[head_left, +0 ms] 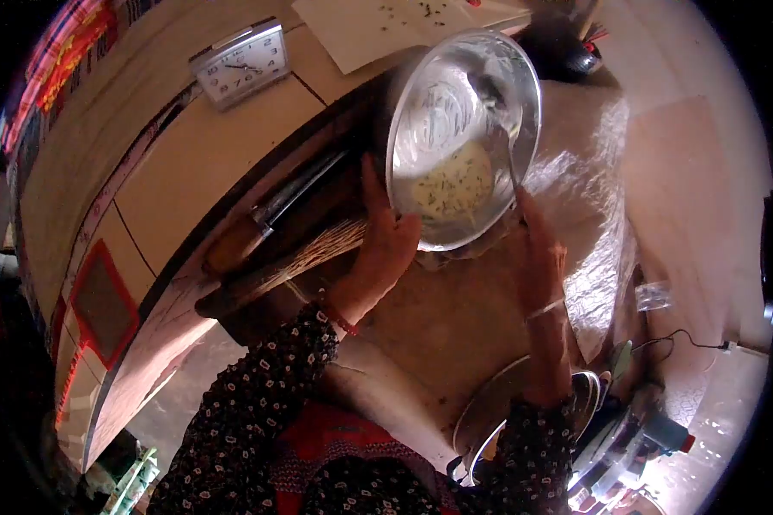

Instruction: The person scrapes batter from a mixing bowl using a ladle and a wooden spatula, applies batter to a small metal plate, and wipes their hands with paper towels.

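Observation:
A shiny metal bowl (421,137) is tilted in front of me, with a pale batter (457,184) flecked with green pooled in its lower part. My left hand (388,236) grips the bowl's lower left rim. At the right rim, my right hand (538,249) is closed round the handle of a metal spoon (514,150), whose head rests inside the bowl.
A clock (242,64) stands at the upper left. Near it lies pale paper (343,39) with green bits. A straw brush (318,253) and a long tool (270,210) are left of my left hand. A metal pot (468,421) stands below my right forearm.

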### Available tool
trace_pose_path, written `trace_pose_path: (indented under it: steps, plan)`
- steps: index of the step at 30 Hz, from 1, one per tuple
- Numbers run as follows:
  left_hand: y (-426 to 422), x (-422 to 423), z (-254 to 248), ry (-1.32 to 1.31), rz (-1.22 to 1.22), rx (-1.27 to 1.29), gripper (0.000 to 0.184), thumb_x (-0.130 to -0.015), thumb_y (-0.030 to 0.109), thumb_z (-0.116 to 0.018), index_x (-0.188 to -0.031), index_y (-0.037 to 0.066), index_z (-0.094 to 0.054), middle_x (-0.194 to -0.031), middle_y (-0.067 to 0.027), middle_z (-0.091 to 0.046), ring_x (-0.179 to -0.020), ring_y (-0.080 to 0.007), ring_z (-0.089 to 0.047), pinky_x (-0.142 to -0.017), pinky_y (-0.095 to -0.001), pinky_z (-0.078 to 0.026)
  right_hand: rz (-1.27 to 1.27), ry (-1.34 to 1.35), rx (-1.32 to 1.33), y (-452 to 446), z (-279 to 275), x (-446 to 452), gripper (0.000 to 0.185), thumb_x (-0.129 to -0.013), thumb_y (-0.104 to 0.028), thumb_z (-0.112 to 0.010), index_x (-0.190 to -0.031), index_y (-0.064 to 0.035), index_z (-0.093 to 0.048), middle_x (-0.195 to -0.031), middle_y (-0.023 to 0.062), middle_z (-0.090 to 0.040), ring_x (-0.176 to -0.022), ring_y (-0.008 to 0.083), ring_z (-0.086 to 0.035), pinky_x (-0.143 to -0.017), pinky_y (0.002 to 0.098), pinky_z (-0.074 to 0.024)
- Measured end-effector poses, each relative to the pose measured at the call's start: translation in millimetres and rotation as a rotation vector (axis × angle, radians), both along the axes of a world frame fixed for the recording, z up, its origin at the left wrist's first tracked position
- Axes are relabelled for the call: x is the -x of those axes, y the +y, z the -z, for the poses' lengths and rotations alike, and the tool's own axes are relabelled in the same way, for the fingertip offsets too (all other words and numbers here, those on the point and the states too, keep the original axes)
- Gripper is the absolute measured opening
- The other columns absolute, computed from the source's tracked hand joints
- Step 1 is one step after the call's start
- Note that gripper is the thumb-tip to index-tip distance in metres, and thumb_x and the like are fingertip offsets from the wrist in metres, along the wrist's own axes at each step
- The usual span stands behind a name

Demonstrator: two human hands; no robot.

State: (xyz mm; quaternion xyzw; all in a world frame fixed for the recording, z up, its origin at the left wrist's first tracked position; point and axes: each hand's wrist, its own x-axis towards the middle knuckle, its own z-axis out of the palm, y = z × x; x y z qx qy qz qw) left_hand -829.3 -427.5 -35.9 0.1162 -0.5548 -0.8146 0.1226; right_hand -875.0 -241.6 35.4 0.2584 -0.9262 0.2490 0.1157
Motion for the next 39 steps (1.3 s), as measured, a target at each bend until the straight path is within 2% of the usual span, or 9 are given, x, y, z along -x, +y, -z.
trace_pose_path:
  steps: [2, 6, 9, 12, 17, 21, 24, 29, 39]
  plan:
    - [-4, 1, -4, -0.024, 0.048, 0.078, 0.082, -0.075, -0.003, -0.042, -0.14, -0.002, 0.009, -0.144, -0.0252, -0.006, -0.134, -0.032, -0.014, -0.11, -0.0351, -0.013, 0.181, -0.122, -0.044, -15, -2, 8, 0.045, -0.082, 0.002, -0.047, -0.125, -0.0087, -0.051, -0.096, 0.0199, -0.062, -0.083, 0.0326, -0.063, -0.067, 0.0399, -0.05]
    - [-3, 4, 4, 0.035, 0.039, 0.177, 0.082, -0.075, -0.002, -0.042, -0.14, -0.004, 0.008, -0.144, -0.0268, -0.005, -0.135, -0.0335, -0.009, -0.111, -0.0361, -0.009, 0.19, -0.06, -0.195, -6, 34, 9, 0.049, -0.08, 0.003, -0.049, -0.127, -0.0101, -0.049, -0.092, 0.0199, -0.062, -0.076, 0.0321, -0.062, -0.062, 0.04, -0.0496]
    - [-4, 2, 5, 0.063, -0.025, 0.355, 0.083, -0.072, -0.006, -0.042, -0.143, 0.01, -0.002, -0.137, -0.0138, -0.025, -0.127, -0.0242, -0.028, -0.106, -0.0371, -0.026, 0.179, -0.222, -0.132, -3, 26, -11, 0.05, -0.079, 0.001, -0.05, -0.128, -0.0104, -0.047, -0.087, 0.0196, -0.061, -0.07, 0.032, -0.06, -0.059, 0.0388, -0.0486]
    - [-5, 0, 2, 0.072, 0.062, 0.135, 0.082, -0.075, 0.001, -0.044, -0.138, -0.007, 0.008, -0.143, -0.0294, -0.002, -0.135, -0.036, -0.005, -0.111, -0.0374, -0.008, 0.148, -0.517, -0.06, 7, 16, -20, 0.049, -0.08, -0.003, -0.051, -0.128, -0.0089, -0.047, -0.075, 0.0156, -0.059, -0.061, 0.0272, -0.057, -0.054, 0.0371, -0.0473]
    - [-4, 1, 6, 0.088, 0.023, 0.194, 0.083, -0.074, 0.0, -0.043, -0.139, -0.005, 0.008, -0.143, -0.0289, -0.004, -0.134, -0.0364, -0.009, -0.111, -0.0379, -0.009, 0.437, -0.869, 0.273, -23, -52, -18, 0.042, -0.081, -0.007, -0.053, -0.123, -0.0021, -0.05, -0.076, 0.0121, -0.056, -0.064, 0.0203, -0.058, -0.054, 0.0342, -0.0484]
    - [2, 4, 7, 0.045, -0.043, 0.156, 0.085, -0.069, -0.006, -0.041, -0.142, 0.006, 0.001, -0.138, -0.0164, -0.023, -0.128, -0.0262, -0.028, -0.108, -0.0365, -0.022, 0.388, -0.778, 0.355, -18, -10, 2, 0.038, -0.083, -0.007, -0.051, -0.12, -0.0008, -0.053, -0.078, 0.0119, -0.057, -0.061, 0.0184, -0.056, -0.05, 0.0313, -0.047]
    - [3, 6, 7, 0.029, -0.067, 0.314, 0.087, -0.067, -0.008, -0.041, -0.142, 0.008, 0.0, -0.138, -0.0164, -0.024, -0.128, -0.0266, -0.027, -0.108, -0.0367, -0.023, 0.032, -0.35, -0.035, -3, 22, -7, 0.035, -0.085, -0.007, -0.047, -0.119, 0.0002, -0.054, -0.071, 0.0088, -0.057, -0.053, 0.0125, -0.052, -0.045, 0.0265, -0.0431]
    - [-5, 3, -6, -0.037, 0.047, 0.064, 0.087, -0.07, -0.007, -0.043, -0.141, 0.0, 0.007, -0.143, -0.0246, -0.011, -0.134, -0.0316, -0.015, -0.11, -0.0371, -0.014, 0.391, -0.966, 0.567, -13, -21, -32, 0.034, -0.086, -0.005, -0.049, -0.118, 0.0008, -0.054, -0.072, 0.0052, -0.059, -0.052, 0.0065, -0.047, -0.046, 0.0191, -0.0381]
    - [-13, 0, -9, -0.084, 0.182, -0.031, 0.087, -0.071, -0.008, -0.042, -0.141, 0.006, 0.007, -0.139, -0.02, -0.023, -0.128, -0.0273, -0.031, -0.107, -0.0343, -0.024, 0.26, -0.922, 1.015, -57, -29, -3, 0.041, -0.086, -0.008, -0.05, -0.127, 0.001, -0.047, -0.071, 0.0064, -0.059, -0.047, 0.0056, -0.045, -0.041, 0.0203, -0.0379]
